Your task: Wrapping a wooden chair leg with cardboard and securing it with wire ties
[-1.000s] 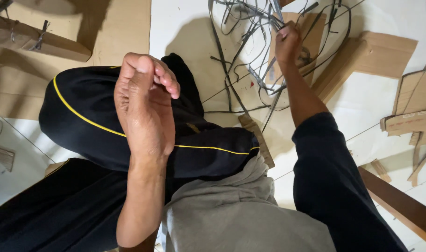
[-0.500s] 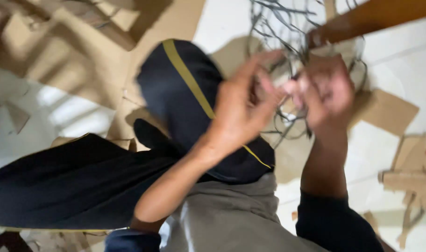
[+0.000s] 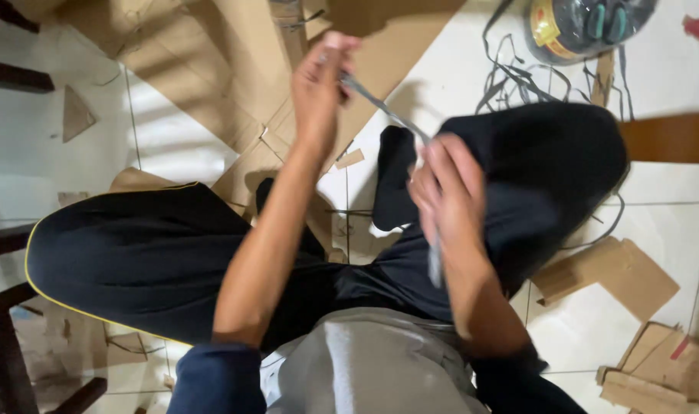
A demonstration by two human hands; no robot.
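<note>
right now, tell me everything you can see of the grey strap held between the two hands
The grey strap is a thin, flat, narrow band, plastic by its look, dull grey and slightly blurred. It runs taut on a slant from the left hand, which pinches its upper end, down to the right hand, which closes around it. A short length hangs out below that hand over the dark trousers. It is held above the floor; its ends cannot be made out.
</note>
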